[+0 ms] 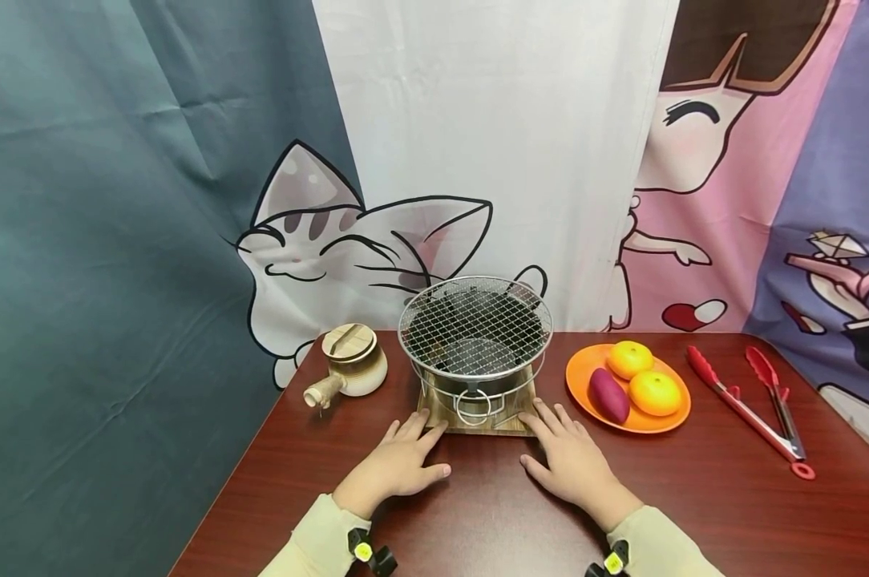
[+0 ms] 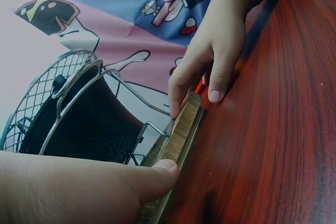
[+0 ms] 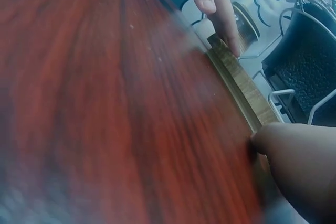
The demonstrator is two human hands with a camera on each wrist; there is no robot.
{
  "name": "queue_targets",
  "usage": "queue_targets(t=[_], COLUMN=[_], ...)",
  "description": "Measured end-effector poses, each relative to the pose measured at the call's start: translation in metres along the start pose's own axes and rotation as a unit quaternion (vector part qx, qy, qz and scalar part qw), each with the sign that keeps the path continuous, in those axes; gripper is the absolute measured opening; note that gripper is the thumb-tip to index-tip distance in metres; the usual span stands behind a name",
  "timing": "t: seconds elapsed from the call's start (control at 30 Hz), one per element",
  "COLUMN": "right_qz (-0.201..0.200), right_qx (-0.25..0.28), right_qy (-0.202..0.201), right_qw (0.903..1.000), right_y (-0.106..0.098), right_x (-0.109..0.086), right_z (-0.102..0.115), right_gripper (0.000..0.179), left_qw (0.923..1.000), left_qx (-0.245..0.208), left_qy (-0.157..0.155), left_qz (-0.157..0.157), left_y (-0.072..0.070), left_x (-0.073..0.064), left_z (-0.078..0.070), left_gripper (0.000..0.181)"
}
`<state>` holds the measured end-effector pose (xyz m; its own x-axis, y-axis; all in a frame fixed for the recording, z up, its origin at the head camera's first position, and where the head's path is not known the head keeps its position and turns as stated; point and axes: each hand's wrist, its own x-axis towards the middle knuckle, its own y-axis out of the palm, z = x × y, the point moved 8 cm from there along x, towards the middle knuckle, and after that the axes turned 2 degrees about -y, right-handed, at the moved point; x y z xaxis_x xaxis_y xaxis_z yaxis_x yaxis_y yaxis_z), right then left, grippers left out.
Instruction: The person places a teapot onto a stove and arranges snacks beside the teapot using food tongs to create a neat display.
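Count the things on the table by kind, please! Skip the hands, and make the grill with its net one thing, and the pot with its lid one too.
Grill: 1
Wooden board: 1
Lidded pot: 1
Orange plate: 1
Yellow-orange fruits: 2
Purple sweet potato: 1
Tongs: 1
Total: 8

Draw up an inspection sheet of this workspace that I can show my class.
Surface: reddish-brown wood-grain table.
Job's things: round grill with a mesh top, standing on a wooden board.
Clutter: lidded pot left of the grill; to its right, an orange plate with two orange fruits and a purple tuber; red-handled tongs, spread, beyond the plate.
Hands: left hand at the board's near left corner, right hand at its near right; fingers extended.
Cables: nothing seen.
Surroundings: cartoon-printed cloth behind the table.
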<state>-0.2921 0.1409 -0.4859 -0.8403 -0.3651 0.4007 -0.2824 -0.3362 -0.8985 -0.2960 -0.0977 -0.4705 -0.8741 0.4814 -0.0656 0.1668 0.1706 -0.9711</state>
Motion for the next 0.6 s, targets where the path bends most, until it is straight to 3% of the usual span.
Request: queue_targets(t=[0.17,0.43,0.6], right_qz=[0.007,0.006,0.012], right_qx=[-0.008,-0.006,-0.005], right_qy=[0.023,0.018,0.014], right_qw=[0.9997,0.9998,0.9998], right_y=[0.001,0.003,0.004], right_x=[-0.002,-0.004,-0.005], right_z=[0.000,0.001,0.002], right_gripper=[0.063,0.065,0.070], left_qw=[1.0000,0.9999,0.9991], left_qx=[-0.004,-0.007,-0.022], left_qy=[0.003,0.008,0.012], left_qz=[0.001,0.005,0.034], left_y=[-0.002,-0.001,-0.004], left_x=[-0.001,0.000,0.002], left_z=[-0.002,0.002,0.009], left_gripper=[0.070,0.070,0.068])
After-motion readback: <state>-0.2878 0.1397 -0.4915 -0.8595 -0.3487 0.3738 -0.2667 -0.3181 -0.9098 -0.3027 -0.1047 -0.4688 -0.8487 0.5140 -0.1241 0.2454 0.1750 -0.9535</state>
